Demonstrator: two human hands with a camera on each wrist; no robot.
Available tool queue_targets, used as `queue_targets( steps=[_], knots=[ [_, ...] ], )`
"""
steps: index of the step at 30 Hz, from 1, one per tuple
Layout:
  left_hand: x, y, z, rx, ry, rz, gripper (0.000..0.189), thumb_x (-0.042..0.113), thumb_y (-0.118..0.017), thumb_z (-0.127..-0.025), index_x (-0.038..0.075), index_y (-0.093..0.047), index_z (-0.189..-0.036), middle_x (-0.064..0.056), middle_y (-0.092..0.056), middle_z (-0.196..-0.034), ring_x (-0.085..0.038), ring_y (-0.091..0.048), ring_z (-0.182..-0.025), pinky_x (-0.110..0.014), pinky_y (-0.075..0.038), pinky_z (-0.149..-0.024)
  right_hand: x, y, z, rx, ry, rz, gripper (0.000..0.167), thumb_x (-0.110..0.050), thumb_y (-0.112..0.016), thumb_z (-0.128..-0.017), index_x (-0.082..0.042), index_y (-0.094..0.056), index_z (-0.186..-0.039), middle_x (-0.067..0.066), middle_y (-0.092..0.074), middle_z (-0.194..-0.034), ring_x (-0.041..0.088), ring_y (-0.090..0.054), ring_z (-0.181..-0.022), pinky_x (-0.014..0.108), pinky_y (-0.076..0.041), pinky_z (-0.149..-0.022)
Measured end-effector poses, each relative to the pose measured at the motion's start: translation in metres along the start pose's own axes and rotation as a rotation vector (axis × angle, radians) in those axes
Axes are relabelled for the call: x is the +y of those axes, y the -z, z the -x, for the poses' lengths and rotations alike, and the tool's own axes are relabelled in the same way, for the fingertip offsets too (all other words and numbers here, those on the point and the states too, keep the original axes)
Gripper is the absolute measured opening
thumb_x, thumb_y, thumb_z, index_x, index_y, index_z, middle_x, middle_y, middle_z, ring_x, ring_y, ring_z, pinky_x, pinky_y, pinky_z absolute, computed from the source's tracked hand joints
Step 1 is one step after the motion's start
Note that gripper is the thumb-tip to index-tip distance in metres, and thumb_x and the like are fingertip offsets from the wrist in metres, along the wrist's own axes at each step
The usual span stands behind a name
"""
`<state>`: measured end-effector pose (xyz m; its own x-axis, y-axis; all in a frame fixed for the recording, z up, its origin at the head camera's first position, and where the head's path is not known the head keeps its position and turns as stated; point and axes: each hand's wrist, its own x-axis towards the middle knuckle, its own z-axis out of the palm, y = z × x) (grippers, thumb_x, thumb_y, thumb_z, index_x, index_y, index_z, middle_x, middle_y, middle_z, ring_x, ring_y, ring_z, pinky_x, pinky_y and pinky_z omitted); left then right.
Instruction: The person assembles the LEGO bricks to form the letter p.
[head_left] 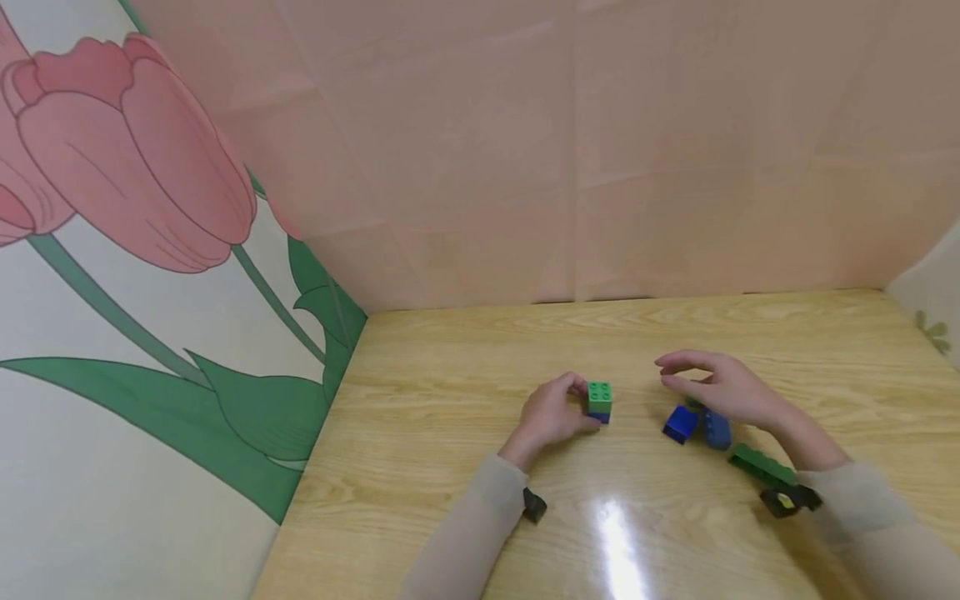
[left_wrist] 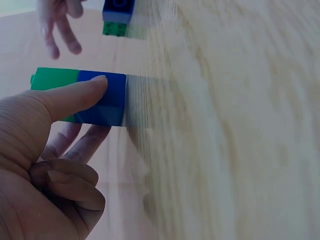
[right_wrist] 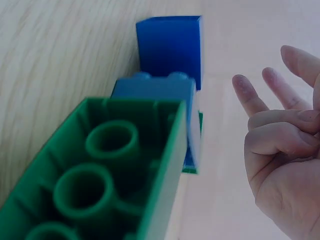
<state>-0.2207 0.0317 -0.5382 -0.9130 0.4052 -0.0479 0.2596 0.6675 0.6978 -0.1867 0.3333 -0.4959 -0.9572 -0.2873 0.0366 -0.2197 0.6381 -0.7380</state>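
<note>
So a little two-block stack is being pinched near the middle of the table, with a green block [head_left: 599, 392] being carried on top of a blue block [head_left: 599, 417]. It's being held upright; whether the bottom is being rested on the wood or lifted a hair can't be told. The grip is being done by the left hand [head_left: 552, 412], coming in from 9 o'clock of the stack, thumb being pressed on the near side and fingertips being placed on the far side.

Over at 3 o'clock, nothing is being grasped by the right hand [head_left: 723, 390]: it's being held above the loose pieces, thumb and forefinger being spread apart.

Just below it, between 3 and 4 o'clock of the stack, a loose blue cube [head_left: 680, 424] is being shown tilted, with a longer blue brick [head_left: 717, 430] lying right beside it. A bit of a green piece [head_left: 692, 402] is being mostly hidden behind those two. Closer to 4 o'clock, a long green brick [head_left: 762, 465] is being seen on its side, hollow underside being exposed to the right wrist camera.

Everything's being supported by a wooden table [head_left: 450, 500]. A pink backdrop [head_left: 465, 150] is being shown at 12, and a tulip panel [head_left: 135, 167] is being displayed towards 10.
</note>
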Motion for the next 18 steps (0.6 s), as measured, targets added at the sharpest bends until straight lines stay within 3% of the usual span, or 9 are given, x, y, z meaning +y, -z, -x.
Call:
queue_targets(
  steps=[11, 18],
  knots=[
    [-0.001, 0.005, 0.005, 0.024, -0.059, 0.080, 0.045, 0.037, -0.094, -0.078, 0.030, -0.067, -0.114, 0.019, -0.071, -0.111, -0.009, -0.063, -0.112, -0.036, -0.047, -0.099, 0.018, 0.012, 0.008, 0.012, -0.027, 0.024, 0.044, -0.038, -0.063, -0.105, -0.011, -0.063, -0.140, 0.016, -0.066, -0.132, 0.040, -0.062, -0.120, 0.041, -0.057, -0.084],
    [0.000, 0.007, 0.007, 0.043, -0.077, 0.107, 0.043, 0.038, -0.092, -0.080, 0.030, -0.069, -0.115, 0.019, -0.071, -0.111, -0.011, -0.063, -0.115, -0.038, -0.046, -0.101, 0.028, 0.018, 0.015, 0.025, -0.063, 0.036, 0.047, -0.041, -0.061, -0.106, -0.011, -0.061, -0.142, 0.015, -0.065, -0.135, 0.038, -0.059, -0.122, 0.030, -0.055, -0.081]
  ],
)
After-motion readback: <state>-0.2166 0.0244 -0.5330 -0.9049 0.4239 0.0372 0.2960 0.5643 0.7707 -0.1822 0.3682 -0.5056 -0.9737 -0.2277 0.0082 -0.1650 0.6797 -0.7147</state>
